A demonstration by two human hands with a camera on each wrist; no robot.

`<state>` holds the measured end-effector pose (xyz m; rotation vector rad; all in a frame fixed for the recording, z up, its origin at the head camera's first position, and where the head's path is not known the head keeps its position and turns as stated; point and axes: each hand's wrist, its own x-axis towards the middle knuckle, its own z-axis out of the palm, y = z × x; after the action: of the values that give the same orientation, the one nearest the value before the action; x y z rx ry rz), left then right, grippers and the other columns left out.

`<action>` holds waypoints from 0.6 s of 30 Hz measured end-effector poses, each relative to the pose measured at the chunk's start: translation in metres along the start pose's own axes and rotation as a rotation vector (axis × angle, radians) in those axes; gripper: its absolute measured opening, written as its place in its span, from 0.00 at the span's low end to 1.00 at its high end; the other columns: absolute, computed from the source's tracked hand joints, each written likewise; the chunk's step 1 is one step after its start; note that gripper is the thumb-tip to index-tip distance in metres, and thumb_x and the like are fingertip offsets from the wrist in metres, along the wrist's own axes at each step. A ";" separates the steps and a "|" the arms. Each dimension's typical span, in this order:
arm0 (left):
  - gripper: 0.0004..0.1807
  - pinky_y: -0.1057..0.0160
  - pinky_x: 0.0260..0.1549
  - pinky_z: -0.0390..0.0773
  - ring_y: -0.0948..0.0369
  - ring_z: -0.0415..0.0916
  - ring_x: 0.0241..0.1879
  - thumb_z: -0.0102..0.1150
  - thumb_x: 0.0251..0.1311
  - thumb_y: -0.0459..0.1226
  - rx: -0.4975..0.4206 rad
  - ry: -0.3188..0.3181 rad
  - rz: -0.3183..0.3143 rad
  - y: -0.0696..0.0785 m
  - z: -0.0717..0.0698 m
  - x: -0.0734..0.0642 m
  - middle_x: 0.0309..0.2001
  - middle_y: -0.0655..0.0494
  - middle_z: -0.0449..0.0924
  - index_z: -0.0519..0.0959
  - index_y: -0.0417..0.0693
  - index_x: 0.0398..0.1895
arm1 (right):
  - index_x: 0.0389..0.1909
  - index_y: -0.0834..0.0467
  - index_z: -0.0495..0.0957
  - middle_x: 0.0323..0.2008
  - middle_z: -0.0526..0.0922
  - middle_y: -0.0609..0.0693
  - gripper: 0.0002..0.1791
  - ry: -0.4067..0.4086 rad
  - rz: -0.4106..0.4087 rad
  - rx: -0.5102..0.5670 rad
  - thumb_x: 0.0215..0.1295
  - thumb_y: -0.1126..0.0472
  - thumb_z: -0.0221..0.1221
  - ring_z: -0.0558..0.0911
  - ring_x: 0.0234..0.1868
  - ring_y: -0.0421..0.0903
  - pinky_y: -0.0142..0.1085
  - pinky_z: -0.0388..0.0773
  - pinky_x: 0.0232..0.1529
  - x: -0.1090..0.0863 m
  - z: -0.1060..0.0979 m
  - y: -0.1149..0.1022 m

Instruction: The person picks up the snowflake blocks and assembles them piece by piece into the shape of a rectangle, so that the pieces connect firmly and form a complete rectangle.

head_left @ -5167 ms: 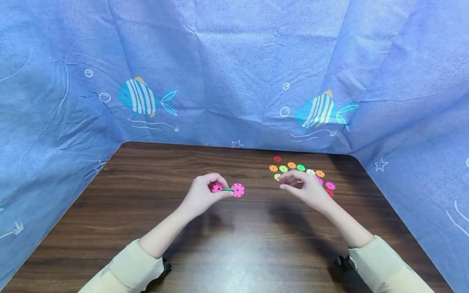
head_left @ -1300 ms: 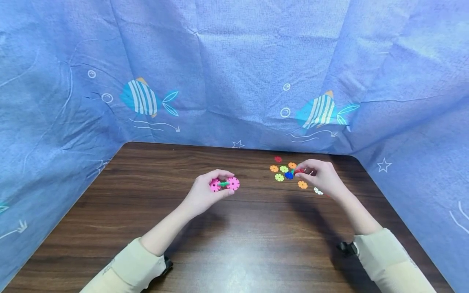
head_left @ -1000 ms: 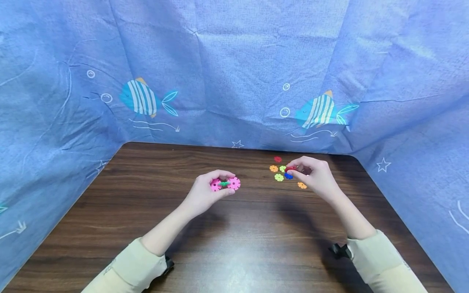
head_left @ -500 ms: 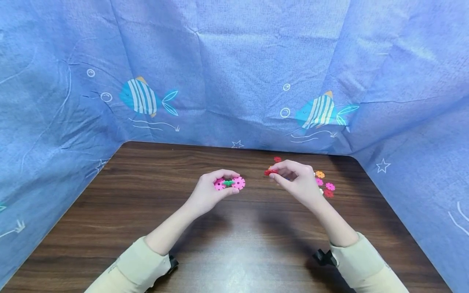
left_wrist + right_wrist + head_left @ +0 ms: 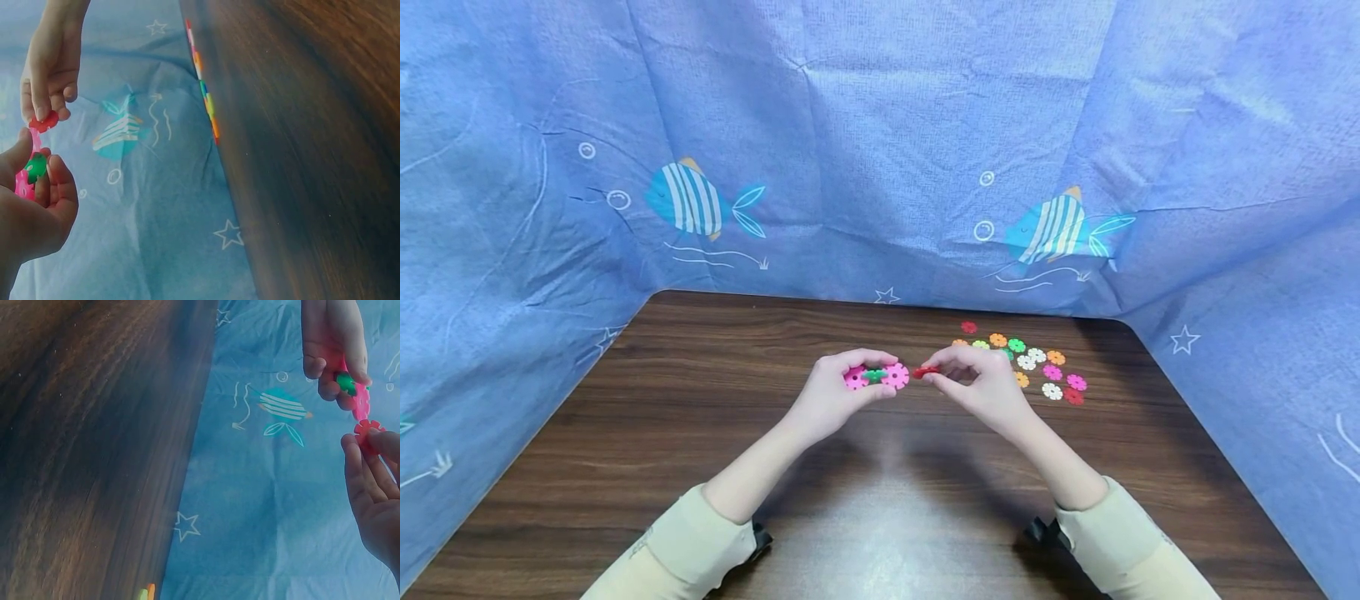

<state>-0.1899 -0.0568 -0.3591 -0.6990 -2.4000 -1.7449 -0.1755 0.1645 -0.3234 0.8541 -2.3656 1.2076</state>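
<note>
My left hand (image 5: 829,398) holds a short chain of notched plastic interlocking discs: a green disc (image 5: 874,376) set edge-on between two pink ones. The outer pink disc (image 5: 896,376) sticks out past the fingertips to the right. Between thumb and fingers of my right hand (image 5: 992,390) is a red interlocking disc (image 5: 925,372), tilted nearly flat in the head view. In the right wrist view the red disc (image 5: 367,432) is right at the edge of the pink disc (image 5: 360,401). The left wrist view has the red disc (image 5: 45,121) just above the chain, whose green disc (image 5: 36,167) is partly covered by fingers.
Several loose discs lie on the dark wooden table (image 5: 737,350) behind and right of my right hand, including a white disc (image 5: 1052,391), a red one (image 5: 1073,396) and an orange one (image 5: 1056,357). A blue fish-print curtain (image 5: 880,167) hangs around the table.
My right hand has come left from the loose discs, carrying the red disc up to the chain. The left hand keeps its hold and has shifted slightly right; its green disc now shows more.
</note>
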 end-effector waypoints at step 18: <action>0.17 0.67 0.27 0.79 0.65 0.78 0.31 0.72 0.46 0.38 -0.011 -0.012 -0.014 0.001 0.003 -0.002 0.38 0.58 0.85 0.84 0.53 0.42 | 0.29 0.61 0.84 0.26 0.86 0.51 0.07 0.004 -0.138 -0.027 0.49 0.72 0.68 0.84 0.26 0.41 0.26 0.79 0.29 -0.002 0.016 0.017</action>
<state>-0.1875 -0.0545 -0.3597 -0.6977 -2.4112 -1.7652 -0.1857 0.1599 -0.3440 0.9867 -2.2730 1.1191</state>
